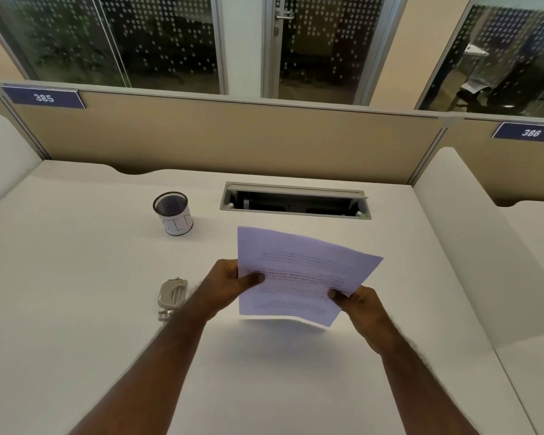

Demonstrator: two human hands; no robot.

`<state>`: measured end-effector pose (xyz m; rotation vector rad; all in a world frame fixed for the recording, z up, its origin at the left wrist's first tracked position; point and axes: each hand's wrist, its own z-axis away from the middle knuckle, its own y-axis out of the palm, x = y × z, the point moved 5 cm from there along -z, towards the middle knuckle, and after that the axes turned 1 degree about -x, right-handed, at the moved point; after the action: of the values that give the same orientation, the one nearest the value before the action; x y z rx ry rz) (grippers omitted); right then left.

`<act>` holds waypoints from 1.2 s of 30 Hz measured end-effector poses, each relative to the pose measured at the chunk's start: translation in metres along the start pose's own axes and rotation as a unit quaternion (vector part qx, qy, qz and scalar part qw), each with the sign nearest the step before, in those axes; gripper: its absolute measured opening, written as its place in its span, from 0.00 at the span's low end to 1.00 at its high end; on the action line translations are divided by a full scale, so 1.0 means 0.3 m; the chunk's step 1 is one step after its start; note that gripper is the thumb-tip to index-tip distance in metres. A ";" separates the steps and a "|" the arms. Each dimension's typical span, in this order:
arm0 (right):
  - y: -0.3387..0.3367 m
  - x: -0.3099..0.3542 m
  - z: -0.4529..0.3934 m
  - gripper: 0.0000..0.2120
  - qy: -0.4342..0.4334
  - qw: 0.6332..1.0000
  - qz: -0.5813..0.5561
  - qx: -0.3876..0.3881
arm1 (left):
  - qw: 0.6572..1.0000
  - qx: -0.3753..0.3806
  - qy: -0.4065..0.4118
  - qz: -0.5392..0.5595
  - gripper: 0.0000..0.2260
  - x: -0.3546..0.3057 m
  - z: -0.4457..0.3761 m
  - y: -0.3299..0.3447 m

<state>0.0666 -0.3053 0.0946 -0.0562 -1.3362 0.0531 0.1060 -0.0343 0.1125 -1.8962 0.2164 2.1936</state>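
Observation:
A white printed sheet of paper [299, 271] hangs in the air above the white desk [76, 309], tilted toward me, its text faint and upside down. My left hand [230, 284] pinches the sheet's left edge with the thumb on top. My right hand [357, 301] pinches the lower right corner. Both forearms reach in from the bottom of the view.
A black mesh pen cup [172, 213] with a white paper label stands at the back left. A silver hole punch [171, 297] lies left of my left wrist. An open cable tray [296, 200] is set into the desk behind the paper. Partition walls [233, 139] enclose the desk.

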 end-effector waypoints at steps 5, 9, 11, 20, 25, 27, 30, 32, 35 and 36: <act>-0.003 -0.012 0.011 0.11 0.001 1.000 0.028 -0.009 | 0.997 -0.027 0.010 -0.073 0.09 0.037 0.027 0.010; -0.013 -0.001 -0.004 0.12 -0.013 0.999 0.041 -0.014 | 0.995 -0.042 0.005 -0.096 0.10 0.060 0.012 0.005; -0.012 -0.021 -0.006 0.13 -0.008 0.998 0.056 -0.019 | 0.992 -0.056 -0.020 -0.109 0.10 0.081 0.014 0.010; -0.030 -0.147 0.049 0.37 0.141 0.980 -0.044 -0.133 | 0.968 -0.130 -0.079 0.201 0.12 0.092 0.027 -0.003; 0.061 -0.168 0.063 0.19 0.141 0.965 -0.219 0.018 | 0.939 -0.106 -0.130 0.301 0.14 0.159 0.063 0.093; 0.035 -0.165 0.046 0.15 0.116 0.972 -0.204 -0.027 | 0.939 -0.099 -0.137 0.299 0.14 0.177 0.074 0.089; -0.034 -0.160 0.036 0.13 0.103 0.983 -0.138 -0.057 | 0.928 -0.136 -0.125 0.325 0.10 0.181 0.066 -0.007; -0.080 -0.148 0.037 0.10 0.091 0.991 -0.081 -0.062 | 0.930 -0.152 -0.114 0.316 0.10 0.166 0.055 -0.093; -0.130 -0.125 0.026 0.10 0.070 0.995 -0.032 -0.068 | 0.972 -0.095 -0.105 0.189 0.13 0.135 0.041 -0.176; -0.139 -0.114 0.021 0.10 0.060 0.995 -0.020 -0.074 | 0.981 -0.075 -0.105 0.142 0.13 0.131 0.038 -0.188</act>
<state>0.0528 -0.3492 0.0659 -0.1546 -1.2197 -0.0821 0.1052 0.0261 0.0778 -1.7816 0.3070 2.6484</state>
